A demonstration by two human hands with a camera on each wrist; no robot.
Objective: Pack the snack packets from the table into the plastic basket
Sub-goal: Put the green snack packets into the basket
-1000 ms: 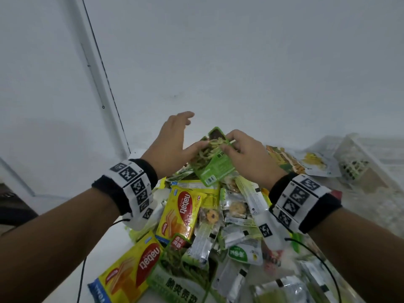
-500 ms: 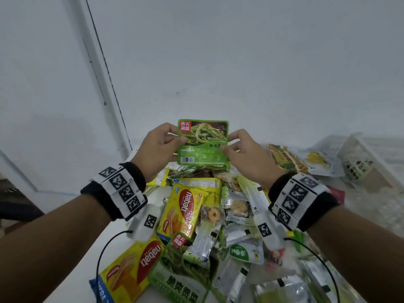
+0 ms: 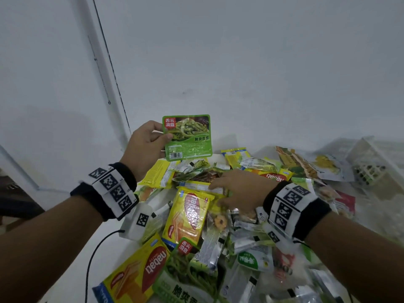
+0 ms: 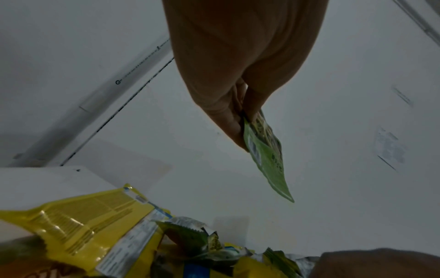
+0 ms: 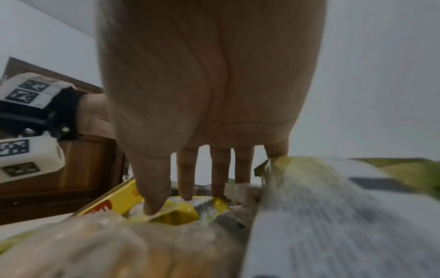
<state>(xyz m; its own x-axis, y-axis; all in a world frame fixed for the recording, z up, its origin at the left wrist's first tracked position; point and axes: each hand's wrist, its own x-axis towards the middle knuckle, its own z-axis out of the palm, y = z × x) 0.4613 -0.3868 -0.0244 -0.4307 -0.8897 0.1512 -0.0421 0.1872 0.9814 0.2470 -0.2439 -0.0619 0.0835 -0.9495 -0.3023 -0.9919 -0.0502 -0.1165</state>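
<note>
Above the heaped table, in the head view, the left hand [image 3: 147, 147] holds a green packet [image 3: 188, 137] upright by its left edge, thumb on the printed face and fingers behind, clear of everything below it. The right hand [image 3: 238, 189] lies palm down on the pile of snack packets [image 3: 196, 226], fingers straight and pointing left, their tips touching a yellow wafer packet [image 3: 188, 215]. More yellow, green and silver packets cover the table [image 3: 105, 241] from the near edge to the wall [image 3: 240, 62]. The plastic basket [image 3: 376, 165] stands at the far right, well apart from both hands (its contents are too blurred to tell). Both wrists carry black bands with square-patterned tags.

From the left wrist view, the left hand [image 4: 238, 75] pinches the green packet [image 4: 266, 154] between thumb and fingers; the packet hangs edge-on over the white surface. Yellow packets [image 4: 90, 225] lie below.

From the right wrist view, the right hand [image 5: 209, 94] shows fingers [image 5: 185, 178] straight and slightly spread, thumb and fingertips resting on a yellow packet [image 5: 176, 212]. The little finger is hidden behind a blurred white-and-green packet [image 5: 333, 206]. Nothing is gripped.
</note>
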